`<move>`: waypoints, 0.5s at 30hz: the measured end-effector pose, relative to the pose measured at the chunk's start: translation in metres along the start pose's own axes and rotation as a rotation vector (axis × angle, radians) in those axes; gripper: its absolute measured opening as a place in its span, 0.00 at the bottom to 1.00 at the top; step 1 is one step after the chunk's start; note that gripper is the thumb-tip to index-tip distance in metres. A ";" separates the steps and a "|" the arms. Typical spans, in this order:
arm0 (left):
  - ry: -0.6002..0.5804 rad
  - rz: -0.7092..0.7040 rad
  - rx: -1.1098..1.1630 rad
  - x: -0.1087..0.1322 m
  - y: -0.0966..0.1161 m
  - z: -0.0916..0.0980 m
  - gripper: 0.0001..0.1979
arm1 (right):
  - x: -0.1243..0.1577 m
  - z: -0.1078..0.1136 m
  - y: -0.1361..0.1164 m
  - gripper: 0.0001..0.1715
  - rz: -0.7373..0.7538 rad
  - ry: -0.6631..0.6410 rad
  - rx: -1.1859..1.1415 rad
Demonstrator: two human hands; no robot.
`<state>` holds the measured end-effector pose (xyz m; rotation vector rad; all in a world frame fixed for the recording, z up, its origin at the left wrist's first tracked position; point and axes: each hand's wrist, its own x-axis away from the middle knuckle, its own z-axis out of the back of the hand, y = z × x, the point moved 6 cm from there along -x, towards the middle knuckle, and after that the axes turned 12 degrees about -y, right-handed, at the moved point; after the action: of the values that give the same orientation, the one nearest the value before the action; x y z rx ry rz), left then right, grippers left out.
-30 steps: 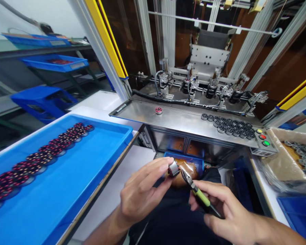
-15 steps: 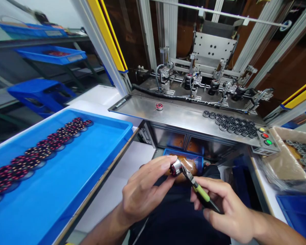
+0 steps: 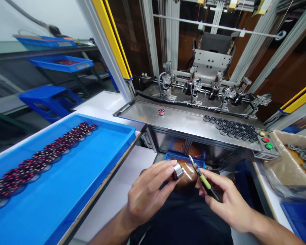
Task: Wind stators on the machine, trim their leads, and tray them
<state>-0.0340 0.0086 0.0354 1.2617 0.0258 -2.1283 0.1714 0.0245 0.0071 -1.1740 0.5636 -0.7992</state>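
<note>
My left hand (image 3: pixel 149 195) pinches a small round wound stator (image 3: pixel 177 173) with a silver rim, held up in front of my lap. My right hand (image 3: pixel 225 200) grips small cutters with a green and black handle (image 3: pixel 202 178), their tips pointing up and a little away from the stator. A large blue tray (image 3: pixel 91 160) on my left holds rows of several wound stators (image 3: pixel 46 153) with red wire. One wound stator (image 3: pixel 161 111) lies alone on the steel machine shelf (image 3: pixel 183 120).
Several bare dark stator cores (image 3: pixel 234 126) lie on the shelf's right part, beside yellow, red and green buttons (image 3: pixel 265 139). The winding machine (image 3: pixel 209 81) stands behind. A lined box of cores (image 3: pixel 295 160) sits at right. Blue trays and a crate (image 3: pixel 48 98) stand at far left.
The cutter tips have drawn away from the stator and tilted upward. My left hand has turned the stator slightly. The view shifted a little.
</note>
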 end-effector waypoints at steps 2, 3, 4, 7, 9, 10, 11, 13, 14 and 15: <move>-0.007 -0.014 -0.036 0.005 0.000 0.002 0.32 | 0.004 0.002 0.007 0.35 -0.007 0.023 -0.018; -0.011 -0.015 -0.064 0.006 0.001 0.003 0.30 | 0.006 0.002 0.012 0.35 -0.021 0.026 -0.036; -0.010 -0.009 -0.095 0.008 0.001 0.004 0.27 | 0.008 0.002 0.017 0.36 -0.034 0.025 -0.060; 0.024 0.024 -0.175 0.007 0.002 0.009 0.21 | 0.013 -0.001 0.029 0.36 -0.053 0.026 -0.132; 0.048 0.048 -0.184 0.005 0.003 0.012 0.20 | 0.015 -0.002 0.034 0.35 -0.056 0.038 -0.157; 0.059 0.056 -0.178 0.004 0.003 0.013 0.20 | 0.016 -0.002 0.036 0.34 -0.059 0.049 -0.162; 0.069 0.057 -0.170 0.003 0.004 0.014 0.20 | 0.017 -0.002 0.038 0.33 -0.066 0.063 -0.163; 0.085 0.054 -0.156 0.004 0.005 0.015 0.20 | 0.018 -0.003 0.042 0.32 -0.079 0.082 -0.165; 0.094 0.051 -0.152 0.006 0.005 0.015 0.20 | 0.019 -0.003 0.043 0.32 -0.081 0.086 -0.168; 0.105 0.050 -0.143 0.008 0.005 0.016 0.20 | 0.019 -0.004 0.043 0.32 -0.079 0.087 -0.172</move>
<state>-0.0462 -0.0045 0.0389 1.2746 0.1859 -1.9792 0.1907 0.0148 -0.0346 -1.3304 0.6721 -0.8859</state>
